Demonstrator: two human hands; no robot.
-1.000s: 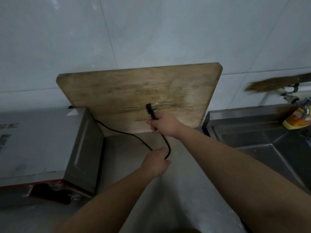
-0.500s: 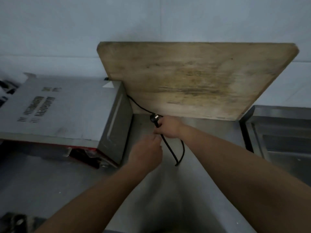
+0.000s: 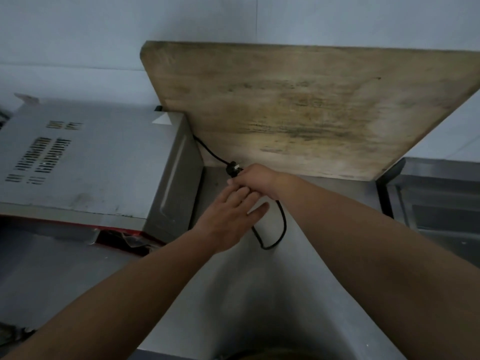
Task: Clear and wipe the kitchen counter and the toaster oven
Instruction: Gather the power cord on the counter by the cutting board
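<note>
Two hands meet over the grey steel counter. The right hand grips the black power cord near its plug; the left hand, fingers extended, touches it. The silver toaster oven stands left, beside a worn wooden cutting board.

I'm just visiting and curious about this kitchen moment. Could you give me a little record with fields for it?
Setting: grey steel counter beside a steel sink
Appliance: silver boxy toaster oven, at left
Leaning on wall: worn wooden cutting board
Cable: thin black power cord ending in a black plug
Right hand: grips the cord just below the plug
Left hand: fingers straight, laid beside the cord
</note>
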